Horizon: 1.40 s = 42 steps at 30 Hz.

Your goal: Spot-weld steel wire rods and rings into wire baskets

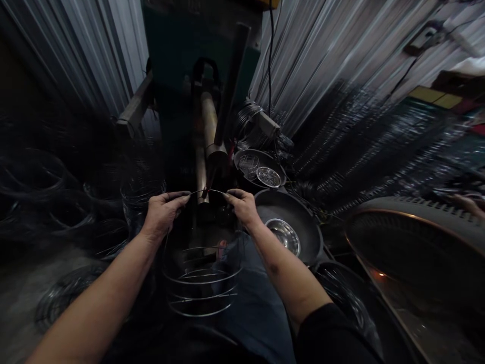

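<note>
A thin, curved metal wire runs between my two hands, at the tip of a spot welder's lower rod. A small red glow shows where wire and rod meet. My left hand pinches the wire at its left, thumb against fingers. On the other side, my right hand grips it the same way; its fingertips look dark, perhaps covered. Below the hands, over my lap, is a round wire frame of several hoops. Whether it joins the held wire I cannot tell. The upper electrode sits just above.
Right of the welder, a dark pan holds wire pieces; a larger pan holds a shiny metal bowl. A big round ribbed housing stands at right. Wire coils lie at left. Stacked wirework lines the corrugated wall.
</note>
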{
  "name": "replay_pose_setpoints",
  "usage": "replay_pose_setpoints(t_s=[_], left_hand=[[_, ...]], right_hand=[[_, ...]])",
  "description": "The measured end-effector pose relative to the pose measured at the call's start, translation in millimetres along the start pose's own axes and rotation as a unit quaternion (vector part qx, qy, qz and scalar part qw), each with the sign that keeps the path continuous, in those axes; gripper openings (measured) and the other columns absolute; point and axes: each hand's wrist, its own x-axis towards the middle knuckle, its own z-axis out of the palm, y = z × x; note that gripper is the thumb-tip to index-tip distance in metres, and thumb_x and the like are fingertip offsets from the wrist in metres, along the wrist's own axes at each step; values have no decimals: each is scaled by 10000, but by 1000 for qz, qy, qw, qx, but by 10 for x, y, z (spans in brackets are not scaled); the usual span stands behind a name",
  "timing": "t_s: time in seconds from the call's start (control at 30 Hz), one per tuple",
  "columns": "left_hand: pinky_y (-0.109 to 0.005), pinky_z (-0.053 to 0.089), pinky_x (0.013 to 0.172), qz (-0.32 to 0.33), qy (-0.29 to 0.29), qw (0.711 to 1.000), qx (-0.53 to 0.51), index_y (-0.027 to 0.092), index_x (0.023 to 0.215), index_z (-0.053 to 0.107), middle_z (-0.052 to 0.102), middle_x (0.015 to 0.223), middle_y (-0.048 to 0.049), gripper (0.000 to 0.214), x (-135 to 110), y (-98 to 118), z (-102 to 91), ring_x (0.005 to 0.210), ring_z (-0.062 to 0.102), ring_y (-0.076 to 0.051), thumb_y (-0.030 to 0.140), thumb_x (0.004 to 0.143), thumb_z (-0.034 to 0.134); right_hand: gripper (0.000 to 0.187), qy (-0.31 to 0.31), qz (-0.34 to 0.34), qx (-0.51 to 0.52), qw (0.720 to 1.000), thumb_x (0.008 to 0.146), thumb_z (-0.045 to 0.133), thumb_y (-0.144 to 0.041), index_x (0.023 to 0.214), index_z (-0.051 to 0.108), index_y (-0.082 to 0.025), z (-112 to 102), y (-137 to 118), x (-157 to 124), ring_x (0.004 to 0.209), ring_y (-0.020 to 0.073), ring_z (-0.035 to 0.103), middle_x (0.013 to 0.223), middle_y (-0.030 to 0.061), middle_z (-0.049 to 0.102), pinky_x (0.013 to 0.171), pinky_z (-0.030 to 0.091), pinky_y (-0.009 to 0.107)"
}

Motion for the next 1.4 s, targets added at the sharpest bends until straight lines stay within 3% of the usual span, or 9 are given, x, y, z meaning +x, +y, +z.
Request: replay_pose_setpoints(t_s=[0.53, 1.07, 1.4], left_hand=[[-229, 495, 567, 0, -7, 999, -50, 132, 805, 752, 702, 735, -76, 401, 27, -53, 14, 654, 630, -153, 290, 452, 857], [-198, 455, 531, 14, 23, 996, -91, 130, 782, 748, 688, 685, -51, 391, 2, -134, -1, 583, 596, -112, 259, 432, 865], [-180, 390, 463, 11, 33, 997, -64, 154, 868, 735, 637, 621, -2, 405, 46, -266, -96, 488, 506, -66, 317, 513, 842]], right_hand=[[338, 17, 17, 16, 1000, 543, 772, -450, 646, 649, -152, 16, 10, -31, 476, 86, 409, 523, -36, 503, 453, 300, 221], [322, 19, -6, 7, 1000, 534, 788, -425, 647, 665, -149, 22, -74, 9, 515, 96, 465, 570, -15, 559, 485, 358, 222], [375, -7, 31, 28, 999, 586, 772, -494, 653, 641, -149, -19, 80, -2, 430, 73, 390, 497, -41, 495, 415, 260, 214]])
